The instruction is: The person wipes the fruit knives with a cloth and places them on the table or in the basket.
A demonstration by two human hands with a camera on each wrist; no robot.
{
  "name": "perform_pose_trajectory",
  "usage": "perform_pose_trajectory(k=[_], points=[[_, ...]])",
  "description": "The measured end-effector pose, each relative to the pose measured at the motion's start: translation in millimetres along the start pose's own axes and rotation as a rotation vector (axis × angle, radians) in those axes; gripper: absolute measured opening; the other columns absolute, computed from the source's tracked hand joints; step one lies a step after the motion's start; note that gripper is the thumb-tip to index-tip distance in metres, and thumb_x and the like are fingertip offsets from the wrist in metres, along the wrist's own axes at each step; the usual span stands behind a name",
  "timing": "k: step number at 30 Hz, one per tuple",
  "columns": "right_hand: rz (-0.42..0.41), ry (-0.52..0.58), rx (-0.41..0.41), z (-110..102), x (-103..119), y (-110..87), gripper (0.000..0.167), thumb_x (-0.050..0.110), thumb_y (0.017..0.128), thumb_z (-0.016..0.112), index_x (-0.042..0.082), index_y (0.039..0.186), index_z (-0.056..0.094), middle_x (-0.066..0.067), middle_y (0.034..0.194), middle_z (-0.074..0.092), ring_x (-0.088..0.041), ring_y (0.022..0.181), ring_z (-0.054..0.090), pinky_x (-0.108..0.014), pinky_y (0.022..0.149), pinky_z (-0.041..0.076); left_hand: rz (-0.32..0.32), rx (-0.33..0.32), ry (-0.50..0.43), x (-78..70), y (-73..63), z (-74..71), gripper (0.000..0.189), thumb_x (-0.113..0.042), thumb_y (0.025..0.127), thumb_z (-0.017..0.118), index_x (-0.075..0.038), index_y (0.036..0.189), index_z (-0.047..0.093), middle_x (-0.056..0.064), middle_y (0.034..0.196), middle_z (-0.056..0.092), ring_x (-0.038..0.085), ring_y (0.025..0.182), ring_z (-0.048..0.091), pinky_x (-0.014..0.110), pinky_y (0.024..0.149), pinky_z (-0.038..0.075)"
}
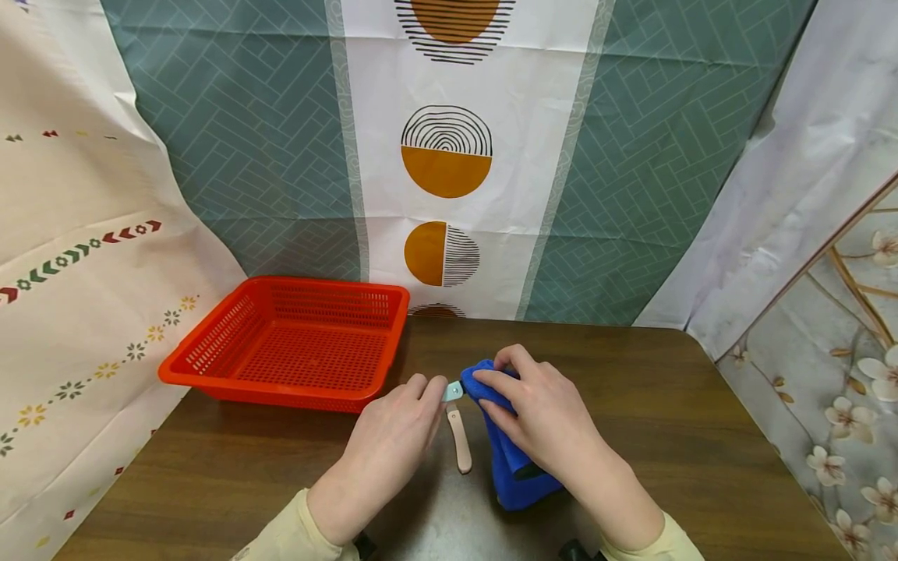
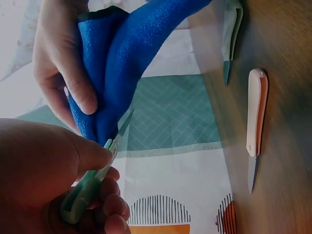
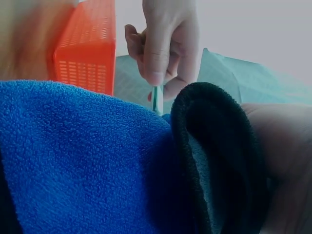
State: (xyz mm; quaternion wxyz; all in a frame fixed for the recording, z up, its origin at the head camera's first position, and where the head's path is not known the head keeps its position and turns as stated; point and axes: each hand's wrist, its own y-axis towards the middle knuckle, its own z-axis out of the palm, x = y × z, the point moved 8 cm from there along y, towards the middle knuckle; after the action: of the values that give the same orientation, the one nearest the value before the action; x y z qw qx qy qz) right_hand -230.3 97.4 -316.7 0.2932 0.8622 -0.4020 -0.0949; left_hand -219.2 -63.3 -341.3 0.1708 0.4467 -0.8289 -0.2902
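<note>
My left hand (image 1: 396,432) grips the mint-green handle of a small folding knife (image 2: 87,190), its blade unfolded and pointing toward the right hand. My right hand (image 1: 543,413) holds a folded blue cloth (image 1: 517,487) with dark edging, fingers pressed on its upper end. In the left wrist view the knife's blade (image 2: 126,123) runs up along the cloth's edge. A pink-handled folding knife (image 1: 459,444) lies on the table between the hands, blade out. Another knife with a greenish handle (image 2: 233,29) rests on the table in the left wrist view; the head view does not show it.
A red plastic basket (image 1: 284,396) with perforated sides stands at the back left of the brown wooden table (image 1: 666,436). Patterned cloth hangings (image 1: 463,265) enclose the table at the back and on both sides.
</note>
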Motion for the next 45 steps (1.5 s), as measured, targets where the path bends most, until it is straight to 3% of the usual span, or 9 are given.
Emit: perform_pose_trajectory(k=[17, 31, 45], points=[[0.019, -0.010, 0.017, 4, -3, 0.8, 0.039, 0.023, 0.089, 0.096, 0.019, 0.126, 0.083, -0.008, 0.123, 0.064, -0.027, 0.082, 0.067, -0.042, 0.073, 0.060, 0.022, -0.018, -0.005, -2.4, 0.3, -2.4, 0.028, -0.012, 0.096, 0.085, -0.009, 0.102, 0.058, 0.001, 0.077, 0.048, 0.017, 0.057, 0.052, 0.024, 0.045, 0.035], [0.042, -0.024, 0.020, 4, -15, 0.8, 0.038, 0.022, 0.090, 0.095, 0.017, 0.126, 0.083, -0.009, 0.124, 0.064, -0.028, 0.083, 0.067, -0.044, 0.073, 0.060, -0.017, 0.060, -0.001, 2.6, 1.8, 3.0, 0.027, -0.016, 0.098, 0.085, -0.010, 0.106, 0.060, 0.000, 0.080, 0.051, 0.014, 0.060, 0.049, 0.022, 0.047, 0.037], [0.091, -0.036, 0.046, 2, -27, 0.3, 0.038, 0.020, 0.092, 0.093, 0.016, 0.128, 0.082, -0.009, 0.125, 0.062, -0.029, 0.083, 0.066, -0.046, 0.074, 0.058, -0.036, 0.084, -0.006, 6.2, 2.2, 2.3, 0.027, -0.016, 0.098, 0.084, -0.010, 0.110, 0.061, 0.000, 0.081, 0.051, 0.013, 0.060, 0.045, 0.021, 0.048, 0.036]])
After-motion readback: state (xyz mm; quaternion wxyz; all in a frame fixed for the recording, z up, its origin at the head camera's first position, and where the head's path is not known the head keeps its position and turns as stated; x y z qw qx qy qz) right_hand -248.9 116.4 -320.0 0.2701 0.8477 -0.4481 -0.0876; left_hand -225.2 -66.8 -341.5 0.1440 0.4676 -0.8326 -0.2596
